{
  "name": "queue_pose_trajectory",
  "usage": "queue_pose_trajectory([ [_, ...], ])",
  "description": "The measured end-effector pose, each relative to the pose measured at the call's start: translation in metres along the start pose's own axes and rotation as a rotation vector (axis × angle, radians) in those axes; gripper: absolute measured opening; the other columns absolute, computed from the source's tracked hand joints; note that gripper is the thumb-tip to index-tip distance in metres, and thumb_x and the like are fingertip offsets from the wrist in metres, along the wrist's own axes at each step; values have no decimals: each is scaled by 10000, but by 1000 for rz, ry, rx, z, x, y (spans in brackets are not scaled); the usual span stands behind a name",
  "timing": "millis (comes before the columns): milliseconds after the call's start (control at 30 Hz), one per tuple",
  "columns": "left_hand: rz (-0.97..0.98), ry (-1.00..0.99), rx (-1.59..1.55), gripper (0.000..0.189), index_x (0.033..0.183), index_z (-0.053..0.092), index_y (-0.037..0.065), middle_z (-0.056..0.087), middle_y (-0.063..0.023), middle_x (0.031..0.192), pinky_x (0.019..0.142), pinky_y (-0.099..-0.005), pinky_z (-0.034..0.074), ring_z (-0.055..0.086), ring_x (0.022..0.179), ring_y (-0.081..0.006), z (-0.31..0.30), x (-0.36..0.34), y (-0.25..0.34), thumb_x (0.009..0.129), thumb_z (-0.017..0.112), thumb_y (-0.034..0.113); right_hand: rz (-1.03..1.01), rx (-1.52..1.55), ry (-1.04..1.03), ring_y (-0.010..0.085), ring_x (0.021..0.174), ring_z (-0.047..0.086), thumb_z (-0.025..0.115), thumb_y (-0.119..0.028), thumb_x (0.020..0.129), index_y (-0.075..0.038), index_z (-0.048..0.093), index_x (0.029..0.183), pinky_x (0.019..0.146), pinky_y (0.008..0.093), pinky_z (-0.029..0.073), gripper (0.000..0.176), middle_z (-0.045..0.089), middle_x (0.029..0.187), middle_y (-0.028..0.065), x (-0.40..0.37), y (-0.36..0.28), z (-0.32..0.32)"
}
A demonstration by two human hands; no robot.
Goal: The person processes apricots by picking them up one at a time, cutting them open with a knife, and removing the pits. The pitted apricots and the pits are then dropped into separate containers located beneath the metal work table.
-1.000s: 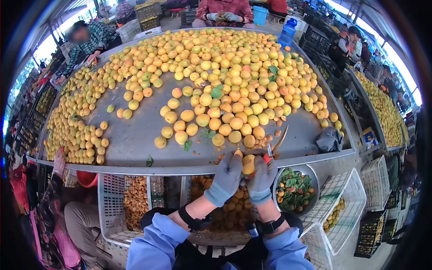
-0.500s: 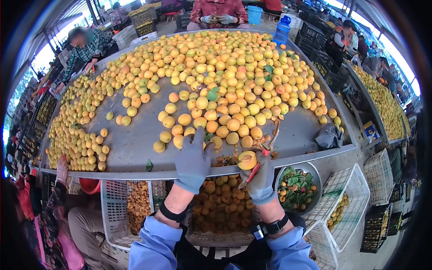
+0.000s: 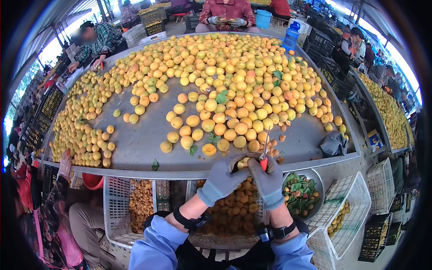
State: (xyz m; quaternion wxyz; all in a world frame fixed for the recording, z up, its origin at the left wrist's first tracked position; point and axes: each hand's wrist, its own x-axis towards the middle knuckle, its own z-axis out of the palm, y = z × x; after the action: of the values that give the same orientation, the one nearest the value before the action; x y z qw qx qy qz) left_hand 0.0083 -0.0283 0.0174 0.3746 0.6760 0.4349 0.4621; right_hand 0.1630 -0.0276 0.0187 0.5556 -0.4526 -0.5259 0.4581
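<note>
Both hands wear grey gloves and meet just above the table's front edge. My left hand (image 3: 222, 179) is closed on a yellow apricot (image 3: 243, 163). Against it, my right hand (image 3: 266, 180) grips red-handled pruning shears (image 3: 263, 161), their blades pointing up and away. A cut apricot half (image 3: 209, 149) lies on the metal table (image 3: 135, 171), just beyond my left hand. Many whole yellow-orange apricots (image 3: 225, 81) are heaped behind it, with some green leaves among them.
Below the edge are a white crate (image 3: 108, 211) of orange pieces, a crate of apricots (image 3: 234, 209), and a metal bowl (image 3: 318, 198) with leaves. A grey cloth or bag (image 3: 334, 143) lies at right. A blue bottle (image 3: 291, 36) and co-workers (image 3: 227, 13) are at the far side.
My left hand has moved right and down from the fruit pile and now meets my right hand, closed on an apricot. A cut half now lies on the table. The view has shifted slightly.
</note>
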Motion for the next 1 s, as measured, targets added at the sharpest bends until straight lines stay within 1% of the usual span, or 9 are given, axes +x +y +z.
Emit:
queue_pose_trajectory([
  [133, -207, -80, -117, 419, 1249, 600, -65, 695, -140, 1102, 881, -305, 520, 642, 979, -139, -6, 3, 12, 914, 702, 164, -65, -127, -11, 1, 583, 480, 684, -117, 956, -42, 665, 1053, 519, 179, 401, 123, 596, 752, -51, 4, 4, -11],
  [200, -313, -126, -243, 395, 1248, 605, -57, 694, -123, 1088, 888, -295, 512, 627, 998, -125, 0, 3, 6, 926, 689, 156, 318, 96, 44, 7, 575, 471, 680, -131, 965, -47, 663, 1018, 509, 185, 402, 101, 595, 756, -51, -1, -7, -10],
  [300, -207, -37, -342, 322, 1206, 619, -52, 674, -89, 1056, 889, -280, 501, 607, 1015, -112, 9, -1, -13, 969, 637, 165, 326, 139, 60, 9, 560, 458, 666, -153, 981, -58, 643, 995, 486, 188, 389, 99, 591, 763, -53, -2, -9, -5],
  [400, -463, 26, -395, 279, 1182, 612, -34, 648, -70, 1030, 873, -280, 508, 605, 982, -114, 8, 0, -11, 1011, 563, 181, 287, 258, 139, 12, 546, 455, 648, -187, 999, -63, 621, 994, 463, 188, 354, 127, 589, 750, -44, 1, -14, -3],
  [467, -358, 36, -1048, 279, 1182, 589, -28, 650, -87, 1032, 850, -305, 521, 616, 957, -133, 9, 2, -15, 1014, 526, 185, 245, 184, 161, 24, 545, 473, 628, -221, 1013, -56, 606, 1006, 461, 190, 360, 166, 598, 748, -11, 4, -10, -14],
  [533, -259, 46, -998, 304, 1193, 575, -30, 655, -102, 1042, 830, -325, 530, 628, 937, -171, 13, 4, 1, 1014, 490, 200, 97, 295, 172, 57, 501, 432, 634, -310, 1006, -44, 613, 1013, 455, 210, 353, 267, 577, 754, 7, 7, -12, -18],
  [600, -470, -66, -1221, 354, 1188, 574, -45, 660, -120, 1055, 828, -337, 538, 646, 942, -198, 11, 3, -1, 1022, 462, 246, 131, 349, 167, 69, 481, 373, 621, -355, 1006, -57, 573, 891, 440, 232, 306, 323, 511, 693, 7, 7, -20, -22],
  [667, -497, -97, -1226, 372, 1193, 574, -45, 661, -128, 1055, 824, -344, 542, 655, 916, -211, 16, -2, -5, 1026, 451, 263, 75, 654, 70, 86, 465, 404, 590, -301, 1030, -72, 520, 768, 430, 225, 311, 355, 500, 614, 23, 5, -24, -25],
  [1000, -545, -290, -1137, 381, 1235, 551, -54, 619, -148, 1172, 689, -292, 545, 659, 770, -208, 35, -15, -5, 1041, 437, 252, -26, 624, 75, 111, 428, 404, 525, -6, 939, -25, 455, 644, 391, 240, 276, 304, 443, 550, 48, 2, -36, -27],
])
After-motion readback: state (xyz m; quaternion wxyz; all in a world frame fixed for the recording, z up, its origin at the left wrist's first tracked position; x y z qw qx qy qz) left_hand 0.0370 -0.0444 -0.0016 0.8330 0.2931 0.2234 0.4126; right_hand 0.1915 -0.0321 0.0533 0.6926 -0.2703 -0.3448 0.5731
